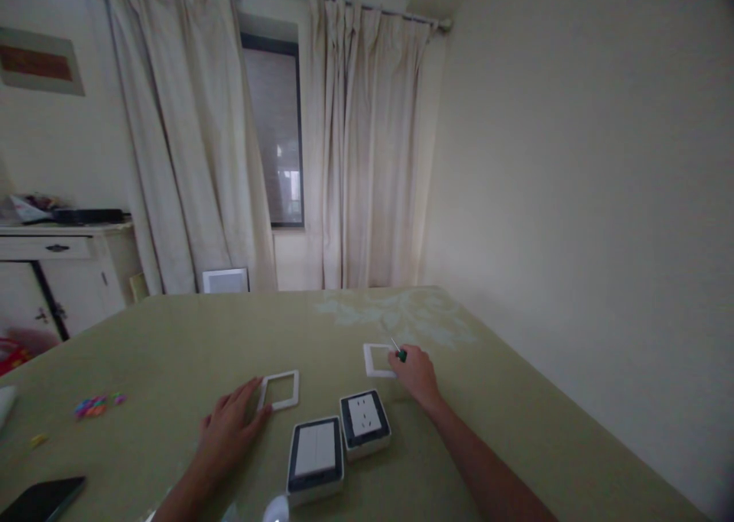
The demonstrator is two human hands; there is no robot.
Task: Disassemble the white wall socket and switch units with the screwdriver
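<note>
My left hand [230,424] grips a white rectangular cover frame [297,389] by its left side, fingers at the upper corner and thumb at the lower one. In my right hand [417,374] is a screwdriver [402,355] with a dark green handle, its thin shaft pointing up and left. Beside those fingers lies a second white cover frame [368,361]; whether they touch it I cannot tell. Between my hands and nearer to me stand a boxed wall socket [365,416] and a boxed wall switch [316,449], both with dark borders around white faces.
Small colourful pieces [93,406] and a yellow piece [39,440] lie on the left of the green-covered table [189,331]. A dark phone-like slab [44,499] is at the lower left. A white rounded object [277,509] shows at the bottom edge. A wall [602,239] rises on the right.
</note>
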